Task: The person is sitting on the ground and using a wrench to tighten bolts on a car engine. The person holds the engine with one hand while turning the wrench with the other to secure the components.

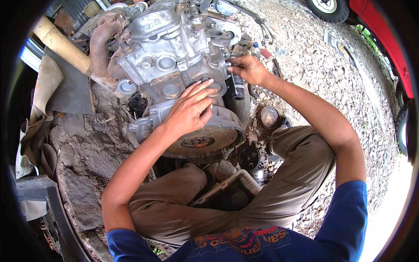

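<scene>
Hands, head view: the two hands are working apart, both touching the engine [192, 56].
Left hand: the left hand [190, 109] is lying spread, palm down, on the engine's near end, its fingers pointing away and to the right and its fingertips reaching a round plug.
Right hand: the right hand [248, 70] is bending in from the right, its thumb and fingers closing on a small metal part [228, 64] on the engine's side; the fingers are partly hiding that part.
Engine's place: the engine is standing in front of the seated person, beyond the knees, between rough rock [83, 166] on the left and gravel [305, 65] on the right.
Engine's direction: its long axis is running away from the person; the big round disc [176, 149] is marking the near end, its flat face turning toward the person.
Engine's top: a grey metal cover [152, 24] is sitting on the upper part, leaning left.
Left side: a rusty pipe [99, 46] is curving down beside a pale pole [61, 46].
Right side: a black can [238, 87] is sitting just below the right hand; a bottle [255, 51] with a blue cap is standing beyond it.
Between the legs: a pale crate [249, 181] is lying aslant.
Far right: a red vehicle [388, 39] is standing on the gravel.
</scene>
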Motion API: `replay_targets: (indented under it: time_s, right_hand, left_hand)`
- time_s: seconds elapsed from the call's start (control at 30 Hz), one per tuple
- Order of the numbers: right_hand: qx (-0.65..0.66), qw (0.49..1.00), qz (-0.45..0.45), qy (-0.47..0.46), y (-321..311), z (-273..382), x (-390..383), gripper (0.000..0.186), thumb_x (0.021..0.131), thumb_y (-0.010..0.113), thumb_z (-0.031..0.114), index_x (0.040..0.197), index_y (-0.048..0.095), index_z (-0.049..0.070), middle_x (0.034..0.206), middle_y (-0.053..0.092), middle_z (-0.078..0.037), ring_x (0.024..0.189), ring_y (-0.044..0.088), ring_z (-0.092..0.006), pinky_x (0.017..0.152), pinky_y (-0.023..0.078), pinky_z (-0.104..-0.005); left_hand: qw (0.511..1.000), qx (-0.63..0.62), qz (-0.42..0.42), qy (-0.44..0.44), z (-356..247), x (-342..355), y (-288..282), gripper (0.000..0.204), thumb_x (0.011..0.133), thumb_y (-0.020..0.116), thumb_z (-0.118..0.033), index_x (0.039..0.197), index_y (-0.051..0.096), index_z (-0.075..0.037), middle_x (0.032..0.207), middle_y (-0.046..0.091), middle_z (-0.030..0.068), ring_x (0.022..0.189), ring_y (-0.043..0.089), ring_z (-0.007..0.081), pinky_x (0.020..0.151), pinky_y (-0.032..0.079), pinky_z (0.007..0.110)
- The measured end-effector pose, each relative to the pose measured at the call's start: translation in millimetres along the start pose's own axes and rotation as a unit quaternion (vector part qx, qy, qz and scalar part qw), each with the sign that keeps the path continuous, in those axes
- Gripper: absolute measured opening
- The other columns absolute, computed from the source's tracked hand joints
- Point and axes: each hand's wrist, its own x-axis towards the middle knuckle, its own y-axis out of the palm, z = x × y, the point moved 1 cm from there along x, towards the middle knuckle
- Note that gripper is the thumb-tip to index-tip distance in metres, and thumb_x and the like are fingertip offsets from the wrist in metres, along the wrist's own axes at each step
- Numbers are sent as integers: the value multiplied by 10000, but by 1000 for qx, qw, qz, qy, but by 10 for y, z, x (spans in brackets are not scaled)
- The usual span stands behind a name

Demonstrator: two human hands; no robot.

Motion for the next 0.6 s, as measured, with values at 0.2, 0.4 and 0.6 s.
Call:
replay_targets:
  time_s: [0.2,0.4,0.6]
  right_hand:
    - [20,998,-57,33,71,21,-53,298,897,693,239,1057,686,-12,946,728,-208,940,706,-353,853,551,-425]
    - [11,994,-52,93,87,152,-117,323,892,678,257,1039,682,-31,969,722,-224,984,693,-368,896,534,-433]
    - [-1,990,-5,139,56,216,-104,358,924,616,284,1050,676,-45,1012,700,-267,1053,656,-399,964,497,-447]
  left_hand:
    - [1000,-1,-1,3,-8,17,2,122,841,618,-51,924,684,8,1242,635,125,1363,473,303,1140,380,478]
    - [1000,-4,0,1,-7,14,2,120,838,620,-43,928,684,6,1242,637,123,1362,475,307,1134,383,488]
    - [1000,-14,-4,-3,-16,11,-10,109,834,630,-20,931,679,-3,1248,645,121,1358,486,322,1122,388,512]
